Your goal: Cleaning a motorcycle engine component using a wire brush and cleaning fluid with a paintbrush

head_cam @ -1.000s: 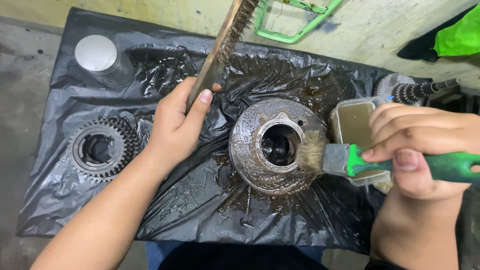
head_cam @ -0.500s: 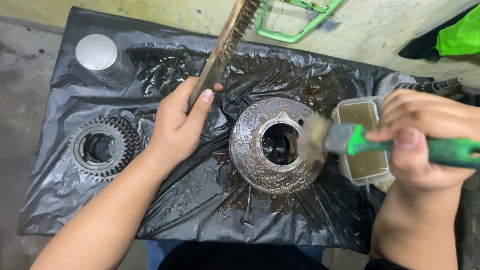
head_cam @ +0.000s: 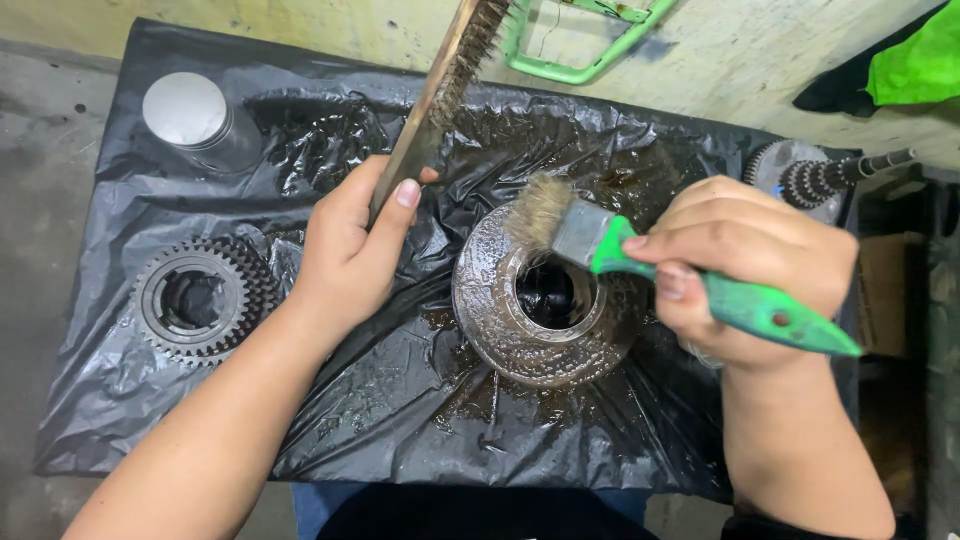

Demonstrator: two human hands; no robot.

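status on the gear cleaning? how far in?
Done: the round metal hub is already wet and glistening all over.
In hand: right hand sets the green-handled paintbrush on its rim; left hand holds the wire brush up, off the part.
Left: the toothed gear and gear shaft lie aside, untouched.

Looks like a repair workshop, likely for vehicle gearboxes. Told by the black plastic sheet (head_cam: 400, 400) spread over bare concrete floor (head_cam: 40, 200) and slick with dark oil, a greasy round metal part (head_cam: 540, 330) at the centre, a toothed gear ring (head_cam: 200, 298) at 9 o'clock, a geared shaft (head_cam: 815, 180) at 2 o'clock, plus a wire brush (head_cam: 445, 85) and a green-handled paintbrush (head_cam: 640, 255) in use as cleaning tools.
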